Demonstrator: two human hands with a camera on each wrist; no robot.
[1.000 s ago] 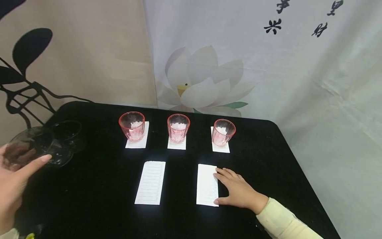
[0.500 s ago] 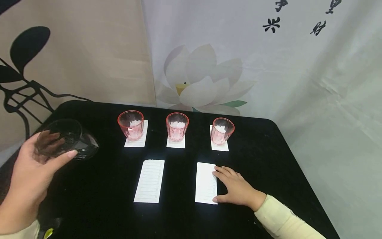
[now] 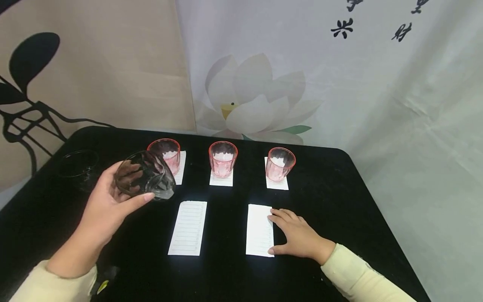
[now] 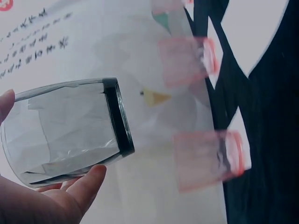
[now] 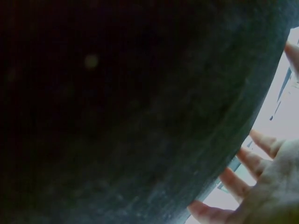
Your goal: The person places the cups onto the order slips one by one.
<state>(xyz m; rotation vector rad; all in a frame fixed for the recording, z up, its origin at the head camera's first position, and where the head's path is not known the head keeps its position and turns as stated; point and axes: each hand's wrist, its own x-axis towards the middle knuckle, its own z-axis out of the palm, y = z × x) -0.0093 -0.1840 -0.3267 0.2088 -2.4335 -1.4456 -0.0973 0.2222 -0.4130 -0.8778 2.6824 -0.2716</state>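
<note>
The left hand (image 3: 103,205) curls its fingers round a clear glass (image 3: 145,176); the right hand (image 3: 298,235), fingers spread, touches white paper (image 3: 258,230). 3 pink glasses (image 3: 223,161) stand behind.

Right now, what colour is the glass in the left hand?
The glass is clear and see-through, best seen in the left wrist view.

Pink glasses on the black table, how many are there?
3, in a row on the black table: left pink glass, partly behind the clear glass the left hand holds; middle pink glass; right pink glass.
</note>
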